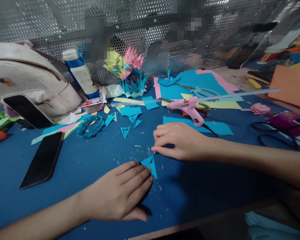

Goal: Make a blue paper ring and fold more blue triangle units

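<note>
A folded blue paper triangle (152,164) lies on the blue tabletop in front of me. My left hand (122,190) rests flat with its fingertips over the triangle's left side, hiding part of it. Just beyond the triangle's upper tip is my right hand (181,140), fingers curled and thumb tip against the index finger; anything between them is hidden. Farther back, a few similar folded blue triangles (125,132) sit near cut blue paper (130,111). Behind the right hand stands a pink glue gun (193,111) with its light lit and a long glue stick in its back.
Two dark phones (42,160) and a pale backpack (27,80) are at left, beside a bottle (81,75). Folded paper flowers (133,81) stand at the back. Scissors (205,93) lie on coloured sheets (185,80). A black cable (267,128) runs at right.
</note>
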Demonstrator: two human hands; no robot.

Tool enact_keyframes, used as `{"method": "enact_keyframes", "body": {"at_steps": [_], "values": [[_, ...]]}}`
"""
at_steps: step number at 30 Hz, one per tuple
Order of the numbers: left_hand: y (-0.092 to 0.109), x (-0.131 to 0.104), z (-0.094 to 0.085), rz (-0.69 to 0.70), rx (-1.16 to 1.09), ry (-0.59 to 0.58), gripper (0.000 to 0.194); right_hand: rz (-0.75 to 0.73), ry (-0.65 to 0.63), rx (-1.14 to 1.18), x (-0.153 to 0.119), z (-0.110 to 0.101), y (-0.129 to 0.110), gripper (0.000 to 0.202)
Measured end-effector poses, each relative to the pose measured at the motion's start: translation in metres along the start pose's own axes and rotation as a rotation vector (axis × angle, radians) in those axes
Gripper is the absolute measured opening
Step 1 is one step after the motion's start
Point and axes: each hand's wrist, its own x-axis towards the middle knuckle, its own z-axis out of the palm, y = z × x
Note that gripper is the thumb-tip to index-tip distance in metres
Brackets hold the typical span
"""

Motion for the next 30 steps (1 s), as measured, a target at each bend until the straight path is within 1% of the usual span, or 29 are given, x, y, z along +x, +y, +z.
{"method": "enact_keyframes", "body": {"at_steps": [3, 5, 9, 12, 14, 17, 21, 24, 28, 30], "values": [[0.001, 0.003, 0.002, -0.044, -0.011, 0.026, 0.056, -0.112, -0.083, 0.156, 0.002, 0.005, 0.004, 0.03], [0.001, 0.004, 0.003, -0.069, -0.012, 0.032, 0.049, -0.135, -0.102, 0.172, 0.001, 0.01, 0.005, 0.024], [0.001, 0.004, 0.005, -0.1, -0.01, 0.034, 0.045, -0.064, -0.082, 0.214, 0.001, 0.019, 0.007, 0.017], [0.001, 0.003, 0.006, -0.123, -0.004, 0.041, 0.045, 0.016, -0.099, 0.274, 0.002, 0.023, 0.009, 0.009], [0.0, 0.002, 0.005, -0.124, -0.01, 0.029, 0.045, 0.043, -0.114, 0.299, 0.003, 0.024, 0.009, 0.007], [-0.001, 0.002, 0.005, -0.119, -0.026, -0.002, 0.045, 0.058, -0.133, 0.335, 0.003, 0.025, 0.011, 0.009], [-0.003, 0.003, 0.004, -0.156, -0.072, -0.036, 0.046, 0.072, -0.152, 0.411, 0.005, 0.025, 0.014, 0.012], [-0.003, 0.006, 0.002, -0.172, -0.139, -0.09, 0.046, 0.087, -0.163, 0.457, 0.006, 0.025, 0.016, 0.011], [-0.002, 0.01, -0.002, -0.196, -0.178, -0.153, 0.053, 0.089, -0.154, 0.454, 0.008, 0.027, 0.017, 0.01], [-0.002, 0.01, -0.002, -0.202, -0.171, -0.164, 0.055, 0.087, -0.152, 0.45, 0.008, 0.028, 0.018, 0.01]]}}
